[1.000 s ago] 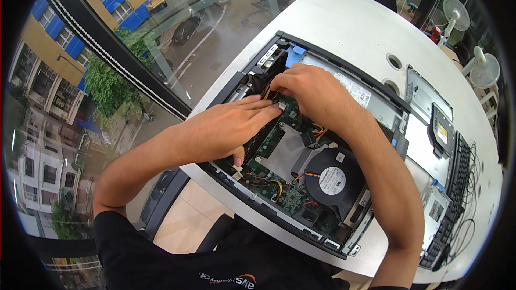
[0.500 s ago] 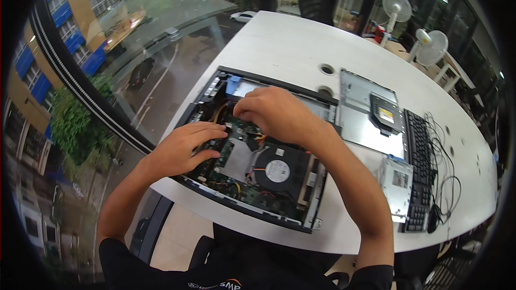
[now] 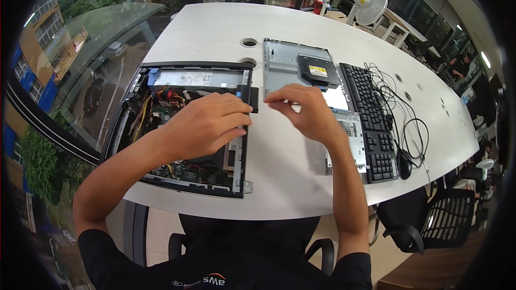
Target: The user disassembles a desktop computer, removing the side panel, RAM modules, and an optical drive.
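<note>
A desktop computer case [image 3: 244, 156] lies flat and uncovered on the table in front of me. Coloured wires [image 3: 144, 108] and part of a circuit board show at its left side. My left hand [image 3: 207, 123] reaches across the case, fingers stretched to its right edge and hiding most of the fan. Close to the fingertips, a small black piece [image 3: 254, 100] juts out from that edge. To the right of the case, my right hand [image 3: 306, 111] hovers above the table. Its fingers point left with the thumb apart, and nothing shows between them.
Right of the case lie a metal cover panel [image 3: 282, 63] with a black optical drive [image 3: 317, 71] on it and a silver metal bracket [image 3: 352, 131]. Beyond them are a black keyboard [image 3: 365, 110], tangled cables [image 3: 411, 129] and a mouse [image 3: 405, 165]. Window glass borders the table's left.
My right hand has left the inside of the case and moved out to its right. My left hand has shifted from the left part of the case to its right edge. The view has turned rightward.
</note>
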Demonstrator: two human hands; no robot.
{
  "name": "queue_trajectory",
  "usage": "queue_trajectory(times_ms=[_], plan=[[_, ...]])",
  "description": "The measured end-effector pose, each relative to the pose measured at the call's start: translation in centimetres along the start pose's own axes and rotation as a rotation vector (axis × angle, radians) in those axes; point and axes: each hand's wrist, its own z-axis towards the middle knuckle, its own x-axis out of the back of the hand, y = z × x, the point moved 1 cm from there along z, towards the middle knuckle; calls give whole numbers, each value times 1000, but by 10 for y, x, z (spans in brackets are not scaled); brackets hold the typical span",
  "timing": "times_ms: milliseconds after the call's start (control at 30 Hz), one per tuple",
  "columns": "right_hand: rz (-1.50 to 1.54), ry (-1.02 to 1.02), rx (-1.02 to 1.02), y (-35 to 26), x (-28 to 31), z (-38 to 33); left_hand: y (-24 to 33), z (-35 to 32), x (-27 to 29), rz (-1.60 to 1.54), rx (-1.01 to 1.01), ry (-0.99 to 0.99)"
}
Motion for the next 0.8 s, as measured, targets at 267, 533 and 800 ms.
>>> queue_trajectory(times_ms=[267,533,800], plan=[[-249,277,-432,38,51,-62,-3,30,-37,-25,-66,-32],[-506,10,-853,46,83,-98,-13,22,-22,-32,-2,110],[-443,-287,-850,38,75,-95,-21,1,12,-32,19,255]])
